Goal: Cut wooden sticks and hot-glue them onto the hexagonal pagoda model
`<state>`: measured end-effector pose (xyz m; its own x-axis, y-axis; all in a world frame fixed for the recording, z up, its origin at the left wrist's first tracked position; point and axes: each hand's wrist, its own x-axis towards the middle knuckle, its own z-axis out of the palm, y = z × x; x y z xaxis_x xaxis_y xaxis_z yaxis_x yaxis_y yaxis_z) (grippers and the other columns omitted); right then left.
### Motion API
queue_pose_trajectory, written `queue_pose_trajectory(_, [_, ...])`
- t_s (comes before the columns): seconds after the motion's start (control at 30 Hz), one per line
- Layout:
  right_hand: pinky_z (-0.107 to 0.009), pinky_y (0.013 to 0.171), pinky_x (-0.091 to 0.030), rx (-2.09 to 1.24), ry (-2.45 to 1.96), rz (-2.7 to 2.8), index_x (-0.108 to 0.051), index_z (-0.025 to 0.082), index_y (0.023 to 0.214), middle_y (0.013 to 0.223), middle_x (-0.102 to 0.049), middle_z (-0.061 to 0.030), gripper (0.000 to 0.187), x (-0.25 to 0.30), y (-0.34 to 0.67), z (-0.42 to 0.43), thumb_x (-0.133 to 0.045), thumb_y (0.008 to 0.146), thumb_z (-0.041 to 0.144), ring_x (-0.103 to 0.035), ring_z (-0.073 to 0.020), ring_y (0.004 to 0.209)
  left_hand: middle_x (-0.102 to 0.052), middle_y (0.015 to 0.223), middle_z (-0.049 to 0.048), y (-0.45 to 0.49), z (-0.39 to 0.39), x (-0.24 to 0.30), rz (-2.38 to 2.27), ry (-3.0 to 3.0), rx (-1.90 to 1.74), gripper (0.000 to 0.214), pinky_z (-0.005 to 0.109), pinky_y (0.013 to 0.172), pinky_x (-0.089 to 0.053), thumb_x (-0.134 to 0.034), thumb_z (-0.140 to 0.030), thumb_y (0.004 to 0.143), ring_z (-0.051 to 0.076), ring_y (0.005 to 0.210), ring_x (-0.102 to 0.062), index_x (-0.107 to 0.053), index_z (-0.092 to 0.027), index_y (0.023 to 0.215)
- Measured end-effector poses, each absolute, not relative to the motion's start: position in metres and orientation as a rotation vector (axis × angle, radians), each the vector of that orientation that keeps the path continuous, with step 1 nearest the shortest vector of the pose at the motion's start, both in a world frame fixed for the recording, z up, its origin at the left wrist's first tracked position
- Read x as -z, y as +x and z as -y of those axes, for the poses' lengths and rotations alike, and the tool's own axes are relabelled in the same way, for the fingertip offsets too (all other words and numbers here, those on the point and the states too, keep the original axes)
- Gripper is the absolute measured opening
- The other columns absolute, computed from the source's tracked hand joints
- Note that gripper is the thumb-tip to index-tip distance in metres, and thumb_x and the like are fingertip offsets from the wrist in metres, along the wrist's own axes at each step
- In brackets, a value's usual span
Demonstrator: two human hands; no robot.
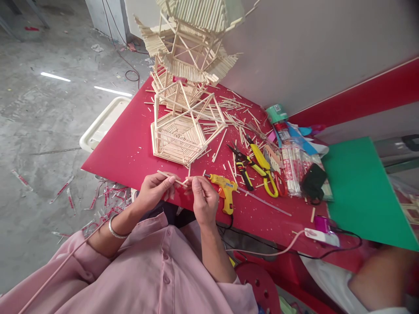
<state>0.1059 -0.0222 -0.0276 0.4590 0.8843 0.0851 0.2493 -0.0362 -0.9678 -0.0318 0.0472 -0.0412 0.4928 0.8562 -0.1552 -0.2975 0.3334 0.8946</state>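
Observation:
My left hand (156, 188) pinches a thin wooden stick (172, 178) between thumb and fingers, over the table's front edge. At the stick's right end, my right hand (204, 196) is closed, thumb against fingers, on what looks like the tip of a stick; its fingers partly hide it. Just beyond my hands stands a hexagonal stick frame (178, 136) with a patterned base and open upright bars. A yellow hot glue gun (225, 185) lies right of my right hand. Behind the frame rises a tiered pagoda model (196, 19) of sticks with flared roofs.
The red tabletop (121, 150) carries scattered sticks (235, 115), cutting pliers (242, 168), a yellow utility knife (258, 153), scissors (271, 185) and bagged sticks (292, 161). A green board (366, 192) lies right. Another person's arm (379, 279) shows lower right. Wrappers (108, 203) litter the floor.

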Motion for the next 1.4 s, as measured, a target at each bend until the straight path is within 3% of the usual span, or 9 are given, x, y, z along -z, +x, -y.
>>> queue_pose_trajectory(1.4, [-0.030, 0.074, -0.057, -0.717, -1.553, 1.003, -0.073, 0.023, 0.095, 0.089, -0.069, -0.0036, 0.031, 0.025, 0.106, 0.023, -0.051, 0.098, 0.044, -0.067, -0.0171, 0.080, -0.061, 0.054, 0.0016, -0.032, -0.046, 0.052, -0.709, 0.858, -0.879, 0.033, 0.021, 0.041, -0.035, -0.075, -0.046, 0.082, 0.008, 0.042, -0.050, -0.072, -0.013, 0.076])
